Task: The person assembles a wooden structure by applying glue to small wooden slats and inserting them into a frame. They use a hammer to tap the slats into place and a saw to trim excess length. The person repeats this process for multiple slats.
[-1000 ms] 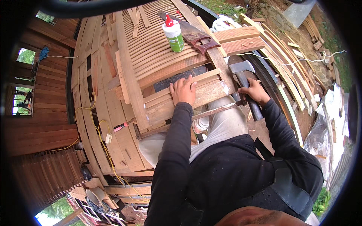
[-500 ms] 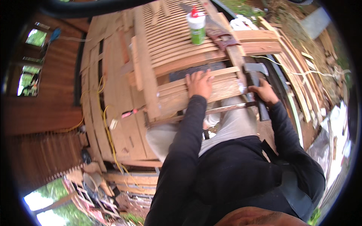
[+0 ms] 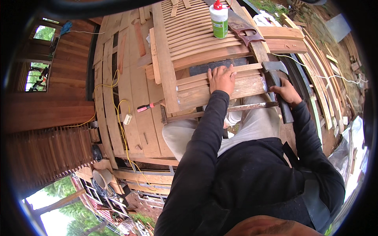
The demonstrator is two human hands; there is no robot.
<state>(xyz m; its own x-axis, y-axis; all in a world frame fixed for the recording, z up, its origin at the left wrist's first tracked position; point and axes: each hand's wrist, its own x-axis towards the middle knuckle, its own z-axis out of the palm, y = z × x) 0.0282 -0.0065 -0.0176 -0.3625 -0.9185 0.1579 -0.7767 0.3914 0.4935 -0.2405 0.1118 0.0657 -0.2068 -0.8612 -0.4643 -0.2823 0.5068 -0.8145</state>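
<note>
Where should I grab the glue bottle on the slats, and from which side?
Grip the glue bottle round its green and white body, below the red cap. It stands upright on the slatted panel, so a sideways wrap fits. Probably come from its left; the saw handle lies close on its right.

A white plastic squeeze bottle with a red cap (image 3: 219, 17) stands upright on the slatted wooden frame (image 3: 189, 35). A green label wraps its lower half. No signs or screens show.

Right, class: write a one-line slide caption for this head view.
Left hand flat on a slatted wooden frame; right hand grips a hammer at its end, glue bottle nearby.
</note>
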